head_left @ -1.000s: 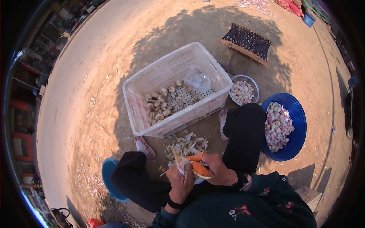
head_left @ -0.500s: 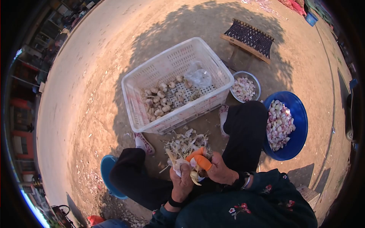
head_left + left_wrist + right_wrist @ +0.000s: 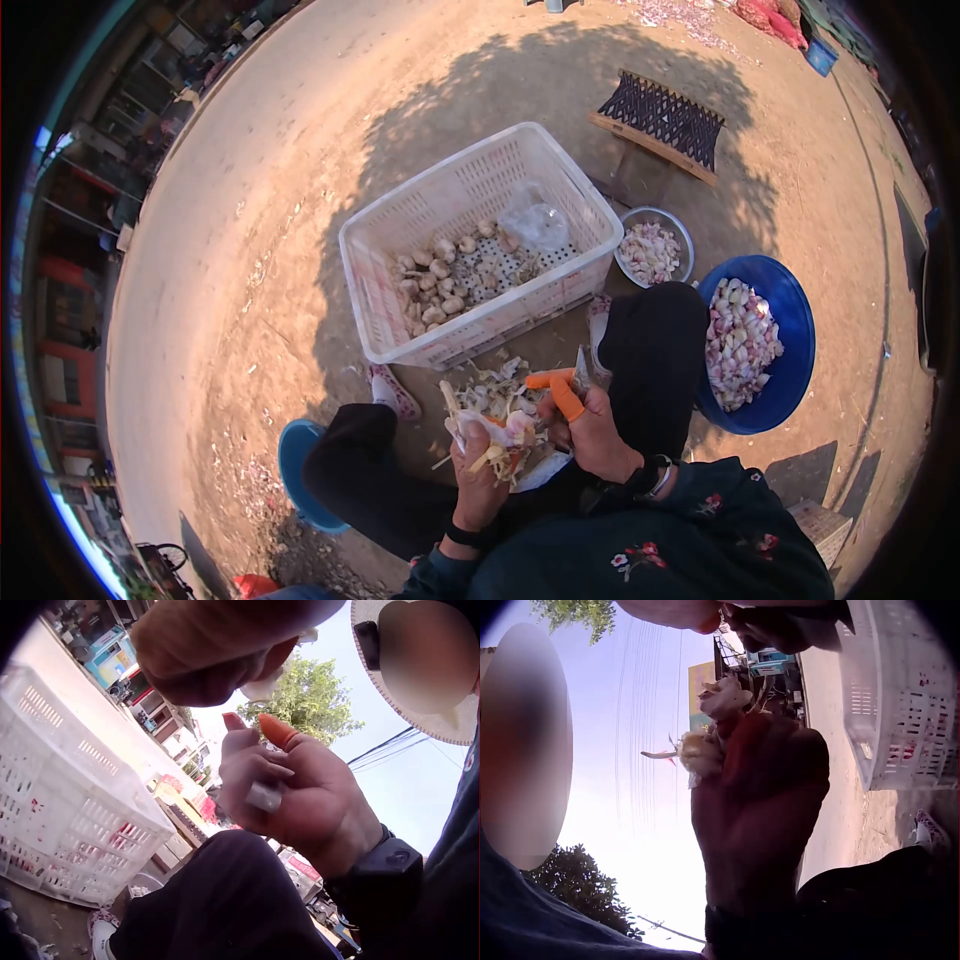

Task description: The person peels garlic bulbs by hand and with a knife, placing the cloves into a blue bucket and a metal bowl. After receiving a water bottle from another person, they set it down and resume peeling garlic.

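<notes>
My left hand (image 3: 480,485) grips a partly peeled garlic bulb (image 3: 518,428), its stalk pointing up and loose skins hanging off. In the right wrist view the same bulb (image 3: 724,697) sticks out past the curled fingers. Just to its right, my right hand (image 3: 600,440) wears orange covers (image 3: 566,398) on two fingertips, which point toward the bulb. A small knife (image 3: 588,368) with a grey blade stands up from this hand. In the left wrist view its other fingers curl round a pale, shiny piece (image 3: 264,797). Garlic skins (image 3: 500,385) lie on the ground below.
A white plastic crate (image 3: 480,318) ahead holds whole garlic bulbs (image 3: 435,280) and a clear bag (image 3: 535,215). To the right are a metal bowl (image 3: 686,262) and a blue basin (image 3: 797,350), both with cloves. A teal basin (image 3: 300,470) stands left, a low stool (image 3: 660,120) beyond.
The right hand has drawn away from the bulb to the right, and the grey blade now shows above it. Strips of skin have come loose on the bulb. The head view has shifted slightly.
</notes>
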{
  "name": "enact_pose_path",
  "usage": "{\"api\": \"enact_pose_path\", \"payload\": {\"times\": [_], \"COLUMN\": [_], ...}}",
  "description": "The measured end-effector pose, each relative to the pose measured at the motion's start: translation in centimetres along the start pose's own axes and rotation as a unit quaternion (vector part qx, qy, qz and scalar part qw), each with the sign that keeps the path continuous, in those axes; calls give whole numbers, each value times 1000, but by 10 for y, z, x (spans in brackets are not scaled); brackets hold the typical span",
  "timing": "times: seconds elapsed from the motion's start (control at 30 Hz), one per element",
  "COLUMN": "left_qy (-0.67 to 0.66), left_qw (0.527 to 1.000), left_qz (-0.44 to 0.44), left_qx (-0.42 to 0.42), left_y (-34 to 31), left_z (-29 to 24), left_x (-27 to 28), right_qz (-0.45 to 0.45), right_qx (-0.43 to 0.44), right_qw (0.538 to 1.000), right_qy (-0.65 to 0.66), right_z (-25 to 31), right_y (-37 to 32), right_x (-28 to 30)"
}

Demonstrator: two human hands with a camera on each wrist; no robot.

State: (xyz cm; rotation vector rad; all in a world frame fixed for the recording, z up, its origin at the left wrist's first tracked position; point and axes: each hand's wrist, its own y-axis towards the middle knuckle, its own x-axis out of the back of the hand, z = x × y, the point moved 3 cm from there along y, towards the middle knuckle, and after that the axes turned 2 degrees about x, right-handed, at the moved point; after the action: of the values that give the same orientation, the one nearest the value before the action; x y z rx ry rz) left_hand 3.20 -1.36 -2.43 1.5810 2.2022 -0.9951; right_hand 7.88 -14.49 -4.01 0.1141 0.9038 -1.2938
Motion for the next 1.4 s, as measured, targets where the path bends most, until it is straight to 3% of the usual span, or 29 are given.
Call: {"api": "enact_pose_path", "payload": {"times": [0.03, 0.07, 0.1, 0.13, 0.17, 0.2, 0.27, 0.3, 0.33, 0.4, 0.43, 0.5, 0.53, 0.63, 0.7, 0.73, 0.8, 0.83, 0.87, 0.9, 0.93, 1.0, 1.07, 1.13, 1.2, 1.27, 1.37, 1.4], "left_qy": [6, 7, 31, 56, 57, 71, 85, 124, 163, 166, 169, 129, 89, 33, 16, -2, -46, -38, -30, 41, 37, 200, 213, 196, 182, 255, 213, 191], "left_qw": [1000, 1000, 999, 997, 997, 996, 996, 991, 985, 985, 985, 992, 996, 999, 1000, 1000, 999, 999, 998, 998, 998, 977, 974, 977, 980, 963, 977, 981], "left_qz": [-8, -7, -28, -48, -46, -37, -22, -19, -17, -12, -7, 6, 19, 9, 5, 2, -16, 16, 48, -52, -55, 67, 72, 75, 76, 77, 28, -5], "left_qx": [-12, -14, -18, -21, -19, -24, -28, -41, -54, -44, -35, -4, 27, 12, 18, 25, 21, -2, -25, -19, -23, 34, 26, 36, 33, 33, 3, -30], "left_y": [0, 0, -1, -1, -3, -4, -5, -7, -8, -9, -9, -9, -10, -7, -8, -8, -4, 0, 2, 0, 1, 1, -1, -2, 0, 1, 4, 5], "left_z": [-2, -3, -4, -4, -3, -2, -1, -3, -4, -6, -6, -7, -6, -7, -7, -6, -5, -9, -12, -14, -15, -12, -8, -6, -1, 0, -5, -6], "left_x": [-1, -4, -5, -6, -3, 1, 4, 2, 1, 1, 2, 8, 9, 3, 8, 12, 23, 25, 24, 15, 14, 9, 8, 10, 16, 19, 9, 12], "right_qz": [-7, -5, 29, 59, 103, 98, 110, 112, 110, 128, 127, 170, 170, 175, 186, 186, 206, 206, 207, 222, 237, 236, 234, 214, 201, 188, 165, 160], "right_qx": [87, 88, 270, 431, 444, 444, 369, 291, 291, 79, 79, 10, 9, -9, -92, -91, -177, -190, -192, -180, -168, -174, -177, -163, -156, -146, -107, 74], "right_qw": [996, 996, 942, 821, 780, 780, 834, 863, 862, 935, 936, 967, 967, 978, 973, 972, 947, 936, 936, 935, 934, 939, 944, 963, 967, 971, 977, 955], "right_qy": [-8, -8, -196, -370, -429, -430, -395, -398, -399, -320, -320, -189, -189, -111, -105, -107, 169, 214, 209, 209, 210, 179, 151, 20, 2, -14, -81, -239], "right_z": [8, 12, 28, 39, 44, 40, 24, 23, 22, 6, 5, 0, -1, 1, 3, 0, -11, -12, -12, -12, -11, -5, -1, 1, 7, 7, -5, -5], "right_y": [-4, -5, -10, -20, -26, -26, -20, -22, -21, -13, -11, -3, 0, 5, 5, 7, 9, 8, 8, 8, 9, 8, 8, 10, 7, 6, 7, 10], "right_x": [-1, -2, -5, -12, -17, -18, -20, -19, -18, -10, -7, -3, -2, 0, 5, 11, 21, 25, 26, 25, 23, 17, 12, 13, 4, 2, 9, 8]}}
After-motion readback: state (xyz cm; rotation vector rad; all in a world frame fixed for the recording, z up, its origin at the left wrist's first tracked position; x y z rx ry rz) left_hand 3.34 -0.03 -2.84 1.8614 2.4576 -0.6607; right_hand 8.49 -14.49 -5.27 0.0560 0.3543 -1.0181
